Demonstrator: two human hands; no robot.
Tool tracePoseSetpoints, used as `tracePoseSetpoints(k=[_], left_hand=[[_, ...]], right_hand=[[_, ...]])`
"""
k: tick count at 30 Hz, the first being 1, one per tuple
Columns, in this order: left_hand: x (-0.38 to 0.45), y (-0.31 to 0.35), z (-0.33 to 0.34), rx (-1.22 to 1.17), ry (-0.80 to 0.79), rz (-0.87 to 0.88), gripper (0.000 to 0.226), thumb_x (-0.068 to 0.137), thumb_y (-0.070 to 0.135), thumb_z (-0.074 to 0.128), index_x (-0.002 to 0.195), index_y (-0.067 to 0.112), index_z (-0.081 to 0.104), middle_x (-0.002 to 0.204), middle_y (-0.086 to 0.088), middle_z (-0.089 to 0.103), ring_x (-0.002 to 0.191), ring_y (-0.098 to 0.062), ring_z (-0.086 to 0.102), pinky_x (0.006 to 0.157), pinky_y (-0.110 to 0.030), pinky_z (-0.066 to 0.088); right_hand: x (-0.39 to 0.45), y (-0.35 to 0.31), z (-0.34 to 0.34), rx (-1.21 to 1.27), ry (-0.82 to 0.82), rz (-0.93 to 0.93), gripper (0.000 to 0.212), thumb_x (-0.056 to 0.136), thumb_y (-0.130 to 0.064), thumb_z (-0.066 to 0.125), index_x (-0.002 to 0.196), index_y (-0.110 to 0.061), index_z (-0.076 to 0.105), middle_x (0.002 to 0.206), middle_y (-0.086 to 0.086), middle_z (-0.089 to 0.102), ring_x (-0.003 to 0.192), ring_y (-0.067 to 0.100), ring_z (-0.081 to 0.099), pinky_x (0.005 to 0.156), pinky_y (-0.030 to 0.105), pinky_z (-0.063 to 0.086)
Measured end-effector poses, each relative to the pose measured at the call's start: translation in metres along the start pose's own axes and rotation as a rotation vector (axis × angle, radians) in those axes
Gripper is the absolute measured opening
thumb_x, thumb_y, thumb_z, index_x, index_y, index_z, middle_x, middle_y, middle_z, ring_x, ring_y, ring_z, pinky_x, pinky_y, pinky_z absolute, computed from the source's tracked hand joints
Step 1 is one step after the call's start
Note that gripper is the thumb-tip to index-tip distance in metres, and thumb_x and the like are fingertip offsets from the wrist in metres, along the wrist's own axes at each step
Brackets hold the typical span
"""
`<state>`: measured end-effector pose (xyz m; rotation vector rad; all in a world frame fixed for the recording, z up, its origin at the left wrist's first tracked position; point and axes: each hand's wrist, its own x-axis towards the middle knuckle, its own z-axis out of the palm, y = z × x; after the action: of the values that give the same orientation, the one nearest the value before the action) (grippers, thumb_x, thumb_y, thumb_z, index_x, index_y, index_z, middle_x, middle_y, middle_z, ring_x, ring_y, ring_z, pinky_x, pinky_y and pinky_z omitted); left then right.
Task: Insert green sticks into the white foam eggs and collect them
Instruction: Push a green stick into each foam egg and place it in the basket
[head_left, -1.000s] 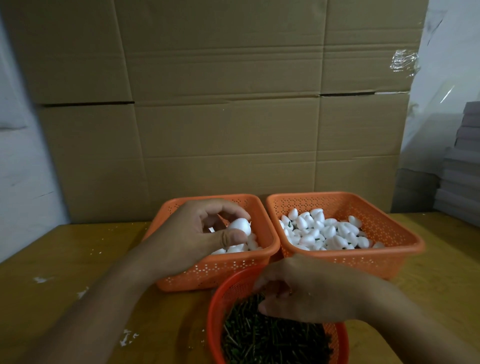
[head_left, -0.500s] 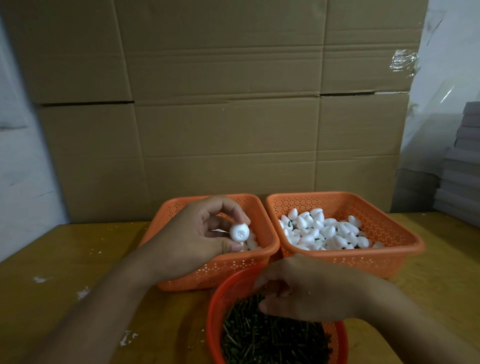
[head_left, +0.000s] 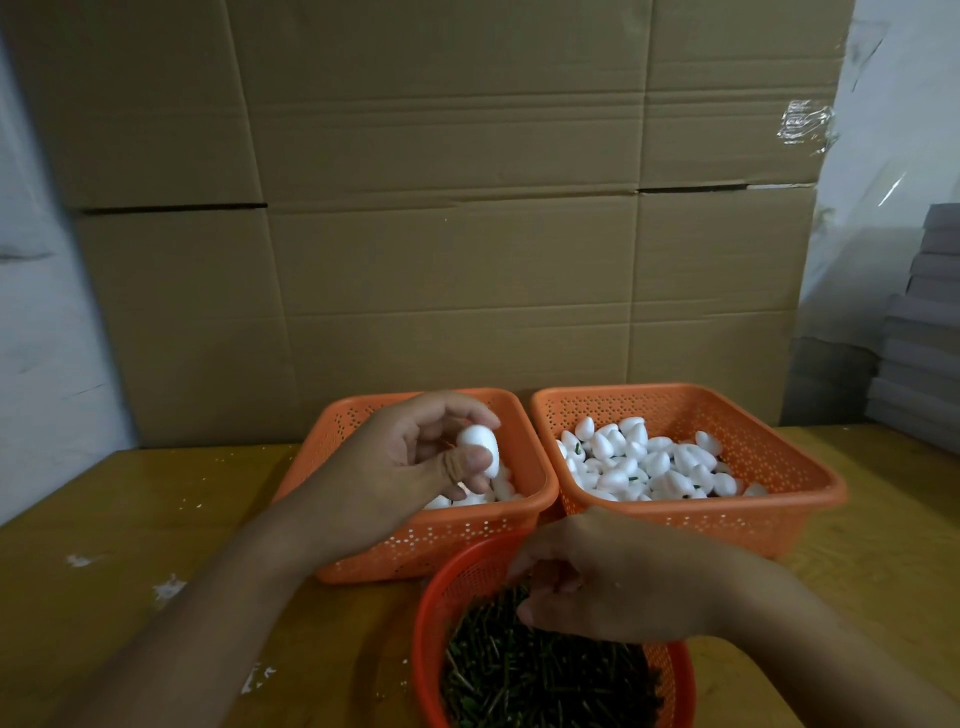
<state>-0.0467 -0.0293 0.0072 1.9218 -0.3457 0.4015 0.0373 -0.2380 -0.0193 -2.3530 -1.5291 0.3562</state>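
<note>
A single white foam egg (head_left: 480, 448) is pinched between the thumb and fingers of the left hand (head_left: 415, 465), held up over the left orange basket (head_left: 415, 551) of plain eggs, while the right hand (head_left: 613, 577) curls down into the near round basket (head_left: 441, 587) of green sticks (head_left: 545, 675); whether it has a stick pinched I cannot tell. The step in hand looks like pairing one egg with one stick. Next the stick end must meet the egg squarely and press in, and the finished egg likely goes into the right basket (head_left: 769, 457), where eggs (head_left: 649, 462) lie with hints of green among them.
</note>
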Motion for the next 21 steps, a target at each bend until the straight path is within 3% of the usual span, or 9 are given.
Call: tracePoseSetpoints(k=[5,8,10,12,14,21], left_hand=[[0.0003,-0.0062,-0.0038,0.029,-0.001,-0.027,0.034,0.067,0.038,0.086,0.089,0.034,0.061,0.092,-0.005,0.077,0.08,-0.013,0.073,0.069,-0.024,0.057],[0.0006,-0.0082,-0.0043,0.056,0.021,-0.015,0.035,0.067,0.031,0.087,0.086,0.035,0.058,0.1,-0.004,0.076,0.09,-0.02,0.074,0.079,-0.039,0.06],[0.0012,-0.0088,-0.0044,0.055,0.023,-0.001,0.034,0.074,0.016,0.086,0.09,0.029,0.059,0.106,-0.002,0.075,0.097,-0.022,0.073,0.086,-0.043,0.059],[0.0015,-0.0083,-0.0048,0.064,0.022,0.021,0.035,0.08,0.004,0.081,0.098,0.027,0.063,0.111,0.001,0.073,0.1,-0.019,0.072,0.087,-0.035,0.06],[0.001,-0.0063,-0.0049,0.057,0.017,0.04,0.032,0.082,0.005,0.079,0.101,0.028,0.067,0.115,0.003,0.072,0.102,-0.017,0.071,0.086,-0.025,0.057],[0.001,-0.0067,-0.0042,0.013,-0.008,0.051,0.028,0.081,0.014,0.073,0.091,0.039,0.062,0.122,0.007,0.071,0.104,-0.018,0.072,0.086,-0.024,0.055]], right_hand=[[0.0001,0.0,0.0009,0.0,0.016,-0.005,0.033,0.094,-0.047,0.062,0.125,-0.036,0.062,0.101,-0.02,0.063,0.089,-0.006,0.059,0.08,0.014,0.047],[0.0003,-0.0008,0.0004,0.005,0.01,-0.004,0.032,0.094,-0.046,0.062,0.125,-0.037,0.062,0.101,-0.021,0.064,0.089,-0.007,0.059,0.079,0.012,0.045],[0.0002,-0.0014,-0.0001,0.015,-0.004,-0.002,0.032,0.095,-0.046,0.061,0.126,-0.037,0.062,0.105,-0.02,0.065,0.092,-0.006,0.06,0.081,0.014,0.047],[0.0001,-0.0018,-0.0005,0.011,-0.011,0.0,0.032,0.095,-0.046,0.061,0.126,-0.037,0.062,0.109,-0.018,0.066,0.095,-0.005,0.061,0.085,0.017,0.049],[-0.0004,-0.002,-0.0007,0.012,-0.019,0.004,0.033,0.095,-0.045,0.061,0.127,-0.036,0.062,0.112,-0.016,0.067,0.097,-0.003,0.061,0.089,0.022,0.052],[-0.0002,-0.0022,-0.0005,0.011,-0.016,0.0,0.033,0.095,-0.044,0.061,0.127,-0.035,0.062,0.11,-0.015,0.067,0.096,-0.003,0.061,0.089,0.021,0.051]])
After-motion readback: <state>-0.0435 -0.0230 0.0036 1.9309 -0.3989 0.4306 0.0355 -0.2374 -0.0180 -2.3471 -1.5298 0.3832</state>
